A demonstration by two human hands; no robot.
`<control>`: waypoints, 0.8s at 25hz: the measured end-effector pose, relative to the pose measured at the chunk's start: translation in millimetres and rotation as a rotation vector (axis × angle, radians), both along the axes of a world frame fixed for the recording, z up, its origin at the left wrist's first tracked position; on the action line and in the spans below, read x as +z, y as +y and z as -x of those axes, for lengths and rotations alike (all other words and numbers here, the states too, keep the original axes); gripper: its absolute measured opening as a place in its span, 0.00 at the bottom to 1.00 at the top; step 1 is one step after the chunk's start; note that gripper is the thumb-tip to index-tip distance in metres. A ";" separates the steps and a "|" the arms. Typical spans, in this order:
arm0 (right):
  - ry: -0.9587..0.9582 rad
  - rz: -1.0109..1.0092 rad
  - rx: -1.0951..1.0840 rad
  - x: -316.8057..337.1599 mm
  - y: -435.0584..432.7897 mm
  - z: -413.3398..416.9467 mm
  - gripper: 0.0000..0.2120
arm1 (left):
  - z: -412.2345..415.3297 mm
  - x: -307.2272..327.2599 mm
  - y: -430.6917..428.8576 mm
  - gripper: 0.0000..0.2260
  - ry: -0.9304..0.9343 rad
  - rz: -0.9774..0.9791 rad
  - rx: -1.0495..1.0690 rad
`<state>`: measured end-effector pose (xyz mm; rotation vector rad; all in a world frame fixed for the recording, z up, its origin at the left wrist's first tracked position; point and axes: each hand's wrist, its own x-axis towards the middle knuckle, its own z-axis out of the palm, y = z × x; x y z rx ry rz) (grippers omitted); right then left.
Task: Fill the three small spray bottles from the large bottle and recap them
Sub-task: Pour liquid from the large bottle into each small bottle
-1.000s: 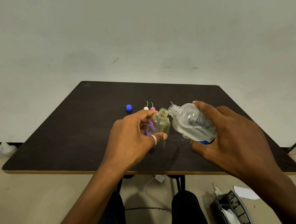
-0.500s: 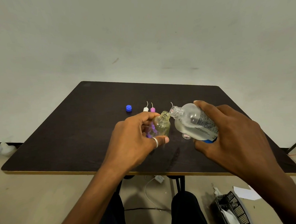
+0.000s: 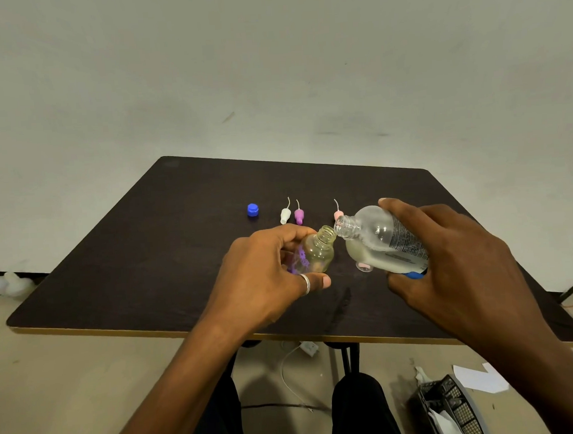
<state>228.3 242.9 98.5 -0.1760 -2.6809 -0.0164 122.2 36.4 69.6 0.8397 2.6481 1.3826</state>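
My left hand [image 3: 265, 277] grips a small clear bottle [image 3: 317, 253] with a purple print, tilted, its open neck up and to the right. My right hand [image 3: 446, 258] holds the large clear labelled bottle [image 3: 379, 238] tipped to the left, its open mouth right beside the small bottle's neck. Pale liquid lies in the large bottle's lower side. Another small bottle [image 3: 364, 266] peeks out under the large one. Three spray caps with thin tubes stand behind: white [image 3: 285, 215], purple [image 3: 298, 215], pink [image 3: 337, 213]. A blue cap [image 3: 252, 210] sits further left.
The dark table [image 3: 148, 257] has a light front edge near my legs. Below it are a cable and plug [image 3: 307, 347], a black basket [image 3: 451, 407] and paper on the floor. A pale wall stands behind the table.
The large bottle has tipped a little further and its mouth has come closer to the small bottle's neck. Both hands stay in about the same place.
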 end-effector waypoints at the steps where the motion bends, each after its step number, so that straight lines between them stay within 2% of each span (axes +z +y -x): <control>1: 0.001 -0.001 0.000 -0.3 0.4 0.4 0.44 | -0.2 -0.2 -0.1 0.28 -0.007 0.003 -0.003; 20: 0.038 0.000 0.022 0.4 0.2 2.0 0.43 | -2.0 -0.3 1.2 0.26 -0.067 -0.023 -0.027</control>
